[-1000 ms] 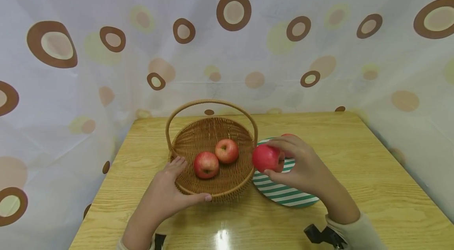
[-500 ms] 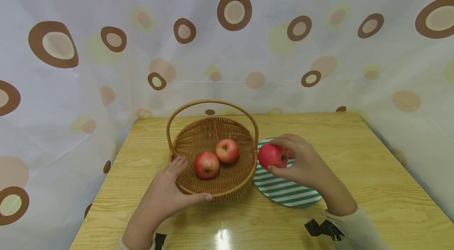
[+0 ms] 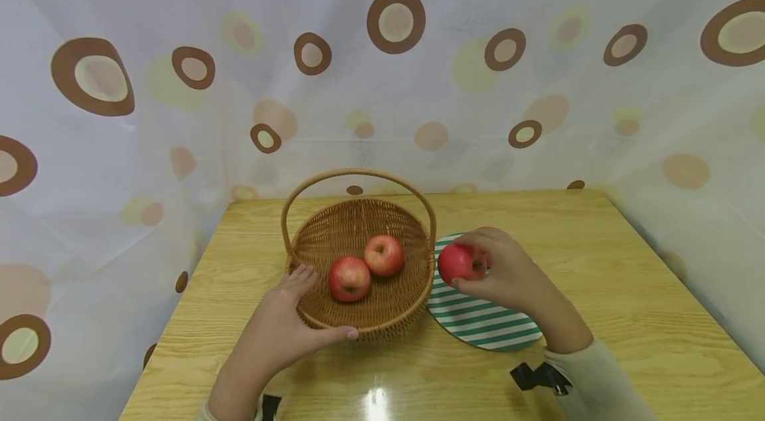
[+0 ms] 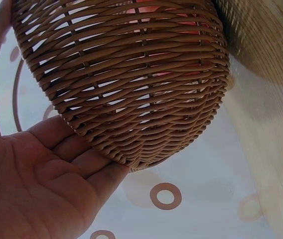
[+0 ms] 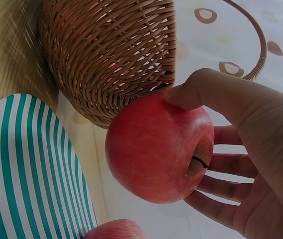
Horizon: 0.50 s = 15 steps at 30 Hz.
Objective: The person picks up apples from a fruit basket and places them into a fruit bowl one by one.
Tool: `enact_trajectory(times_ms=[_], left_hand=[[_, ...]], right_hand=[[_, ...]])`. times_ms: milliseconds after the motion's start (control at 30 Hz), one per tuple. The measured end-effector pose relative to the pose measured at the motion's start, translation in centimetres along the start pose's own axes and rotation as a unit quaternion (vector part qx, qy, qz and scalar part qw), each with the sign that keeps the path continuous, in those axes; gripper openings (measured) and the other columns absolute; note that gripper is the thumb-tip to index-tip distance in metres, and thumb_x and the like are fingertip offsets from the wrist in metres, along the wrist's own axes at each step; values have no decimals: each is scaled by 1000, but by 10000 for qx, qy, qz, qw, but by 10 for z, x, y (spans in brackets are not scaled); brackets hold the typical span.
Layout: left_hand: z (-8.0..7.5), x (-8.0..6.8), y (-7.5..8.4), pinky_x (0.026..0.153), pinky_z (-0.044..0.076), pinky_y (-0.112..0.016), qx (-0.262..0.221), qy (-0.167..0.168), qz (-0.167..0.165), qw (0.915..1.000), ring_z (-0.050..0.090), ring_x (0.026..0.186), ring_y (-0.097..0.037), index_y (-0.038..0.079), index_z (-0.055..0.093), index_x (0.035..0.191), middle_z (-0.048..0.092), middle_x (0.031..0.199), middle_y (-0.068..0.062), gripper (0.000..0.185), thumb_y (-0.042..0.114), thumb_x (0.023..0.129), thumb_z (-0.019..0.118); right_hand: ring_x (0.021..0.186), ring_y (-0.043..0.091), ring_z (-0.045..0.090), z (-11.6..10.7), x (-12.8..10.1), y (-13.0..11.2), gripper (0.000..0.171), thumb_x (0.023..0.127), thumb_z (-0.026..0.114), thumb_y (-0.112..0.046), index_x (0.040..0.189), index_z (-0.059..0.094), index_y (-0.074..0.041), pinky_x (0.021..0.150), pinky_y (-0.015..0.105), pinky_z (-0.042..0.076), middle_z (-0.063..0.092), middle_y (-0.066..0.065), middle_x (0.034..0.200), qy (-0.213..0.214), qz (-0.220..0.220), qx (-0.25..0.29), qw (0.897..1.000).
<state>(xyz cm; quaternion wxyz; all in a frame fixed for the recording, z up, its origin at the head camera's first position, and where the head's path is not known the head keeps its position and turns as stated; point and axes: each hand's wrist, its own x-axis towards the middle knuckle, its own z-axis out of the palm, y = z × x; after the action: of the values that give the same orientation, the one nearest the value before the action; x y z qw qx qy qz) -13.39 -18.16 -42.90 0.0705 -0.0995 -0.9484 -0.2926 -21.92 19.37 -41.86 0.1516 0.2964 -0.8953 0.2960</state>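
My right hand (image 3: 502, 271) grips a red apple (image 5: 154, 149) with the thumb on one side and the fingers on the other. In the head view this apple overlaps the left part of a round green-and-white striped mat (image 3: 487, 325), close to the wicker basket (image 3: 358, 215). Two red apples (image 3: 349, 279) lie inside the basket. My left hand (image 3: 281, 315) rests spread at the basket's near left rim, its thumb along the front edge; in the left wrist view the fingers (image 4: 89, 157) reach to the rim. Another apple (image 5: 116, 230) is partly hidden behind my right hand.
The basket's arched handle (image 3: 358, 172) rises above its bowl. All of this stands on a light wooden table (image 3: 597, 261), with a dotted sheet (image 3: 442, 89) hanging behind and at both sides.
My right hand has moved slightly right with the apple, away from the basket rim and further over the striped mat. The left hand and the basket have stayed in place.
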Motion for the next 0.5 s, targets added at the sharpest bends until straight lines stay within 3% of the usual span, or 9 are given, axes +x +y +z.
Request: enact_trajectory(times_ms=[500], left_hand=[[0,0,1,120,40,-65,31,0,23,10000,43,153,-44,-1,57,151,52,159,-23,125,87,66,81]], right_hand=[[106,27,68,7,13,9,51,72,95,-23,116,77,-6,82,45,61,77,7,114,-445,-85,-478,9978]])
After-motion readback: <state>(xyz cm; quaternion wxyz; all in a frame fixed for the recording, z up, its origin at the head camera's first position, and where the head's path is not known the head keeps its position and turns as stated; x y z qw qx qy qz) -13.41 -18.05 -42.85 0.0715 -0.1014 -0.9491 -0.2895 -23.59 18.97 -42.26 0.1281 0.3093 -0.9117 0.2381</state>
